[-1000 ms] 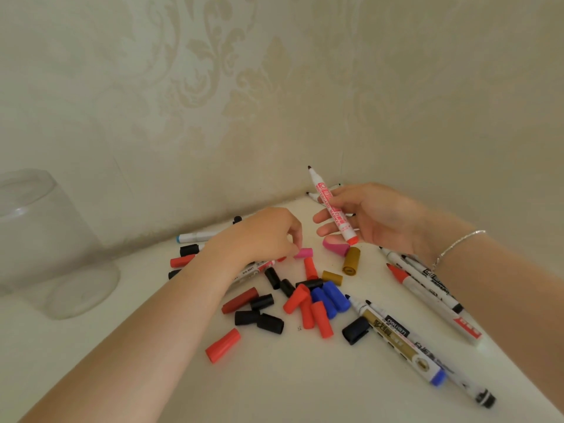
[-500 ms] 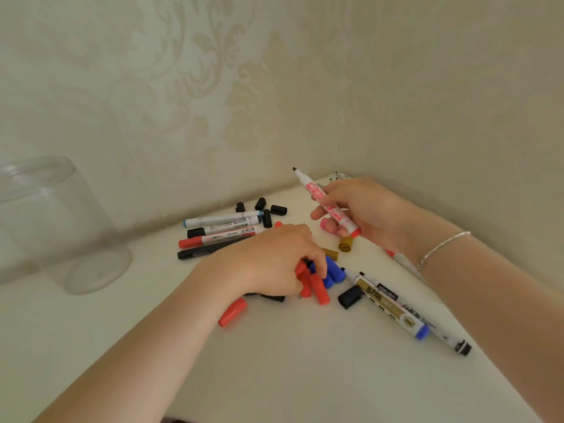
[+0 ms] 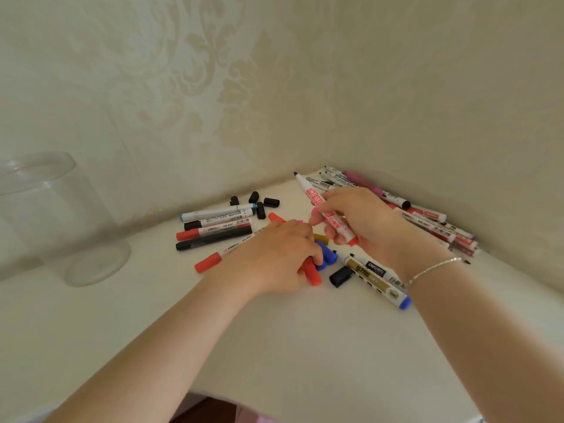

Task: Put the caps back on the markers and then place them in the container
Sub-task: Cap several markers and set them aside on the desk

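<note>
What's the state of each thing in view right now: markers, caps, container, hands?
red-print marker: uncapped, tip up, held in right hand
right hand: fingers curled round that marker
left hand: on the cap pile, grasp hidden
loose caps: off, lying on the table
clear container: upright, no markers inside
blue-ended marker: uncapped, lying flat

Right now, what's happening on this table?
A person is recapping markers. The right hand holds an uncapped red marker, tip up. The left hand reaches into the pile of loose caps, fingers curled over red and blue ones; whether it grips one is hidden. The clear container stands far left with nothing visible inside.
</note>
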Motion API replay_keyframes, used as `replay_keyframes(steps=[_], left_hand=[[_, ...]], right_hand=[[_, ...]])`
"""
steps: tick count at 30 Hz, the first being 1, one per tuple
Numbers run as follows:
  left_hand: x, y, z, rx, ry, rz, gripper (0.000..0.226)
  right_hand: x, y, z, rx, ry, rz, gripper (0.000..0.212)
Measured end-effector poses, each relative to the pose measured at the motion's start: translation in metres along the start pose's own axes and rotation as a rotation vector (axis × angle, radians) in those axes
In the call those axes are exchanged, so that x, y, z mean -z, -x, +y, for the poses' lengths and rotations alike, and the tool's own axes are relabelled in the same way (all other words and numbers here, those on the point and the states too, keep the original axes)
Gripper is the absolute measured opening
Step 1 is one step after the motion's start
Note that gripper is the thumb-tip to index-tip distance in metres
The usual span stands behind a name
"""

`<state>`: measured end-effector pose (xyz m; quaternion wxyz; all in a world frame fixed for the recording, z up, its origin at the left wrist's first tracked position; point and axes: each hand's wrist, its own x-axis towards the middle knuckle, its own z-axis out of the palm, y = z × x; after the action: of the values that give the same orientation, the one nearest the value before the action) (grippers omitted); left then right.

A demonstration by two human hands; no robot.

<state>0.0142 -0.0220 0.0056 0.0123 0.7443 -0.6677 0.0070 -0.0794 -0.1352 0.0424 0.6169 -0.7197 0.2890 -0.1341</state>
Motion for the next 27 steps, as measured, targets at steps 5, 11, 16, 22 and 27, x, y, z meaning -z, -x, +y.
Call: replay_keyframes(steps=[5,11,16,22,27], left_hand=[[-0.011,0.002,0.000,0.005,0.000,0.053,0.022],[-0.011,0.006,0.000,0.102,0.371,0.252,0.009],[0.009,0.000,0.002,0.468,1.404,0.666,0.016],[0.025,-0.013,0.007,0.444,2.110,0.711,0.028],[0.033,-0.020,0.015,0.402,2.170,0.707,0.029]], right_hand=[[-0.003,0.006,0.009,0.008,-0.067,0.050,0.031],[-0.002,0.020,0.015,0.023,-0.248,0.106,0.029],[0.001,0.049,0.015,0.098,-0.289,0.193,0.031],[-0.006,0.071,0.008,0.246,-0.217,0.215,0.032],[-0.008,0.068,0.008,0.324,-0.082,0.282,0.026]])
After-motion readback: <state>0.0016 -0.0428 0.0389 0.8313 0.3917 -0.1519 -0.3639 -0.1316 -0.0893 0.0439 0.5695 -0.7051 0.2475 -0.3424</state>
